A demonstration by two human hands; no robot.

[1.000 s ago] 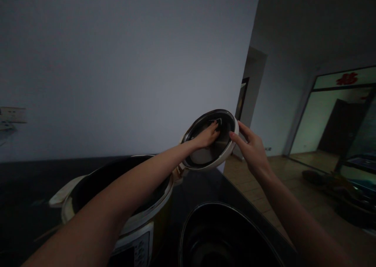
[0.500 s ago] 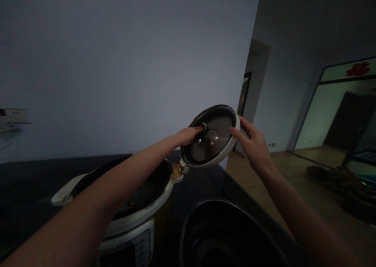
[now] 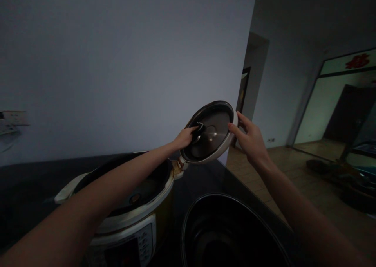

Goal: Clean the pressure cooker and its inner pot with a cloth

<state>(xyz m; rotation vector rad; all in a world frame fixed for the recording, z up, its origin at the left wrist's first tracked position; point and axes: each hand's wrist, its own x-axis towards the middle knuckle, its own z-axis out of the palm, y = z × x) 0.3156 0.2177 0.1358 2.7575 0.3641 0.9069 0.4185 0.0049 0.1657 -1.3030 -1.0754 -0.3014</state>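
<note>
The lid point(image 3: 216, 141) of a pressure cooker point(image 3: 164, 204) stands raised on its hinge, with its shiny metal inner side facing me. My right hand point(image 3: 248, 138) grips the lid's right rim, thumb on the inner edge and fingers behind. Against the left part of the inner face is my left hand point(image 3: 185, 137), fingers closed around a small dark thing point(image 3: 199, 130) too dim to name. My left forearm crosses over the open cooker, whose round heating plate point(image 3: 145, 190) shows inside. A black inner pot point(image 3: 229, 220) sits on the counter at the front right.
The dark countertop point(image 3: 202, 181) runs along a pale wall point(image 3: 141, 63). A wall socket point(image 3: 14, 118) is at the far left. Beyond the counter's right edge lie a tiled floor point(image 3: 252, 169), a doorway and a glass partition point(image 3: 323, 110).
My view has shifted slightly. My left hand has slid a little left along the lid's inner face, still holding the dark thing. The right hand keeps its grip on the rim.
</note>
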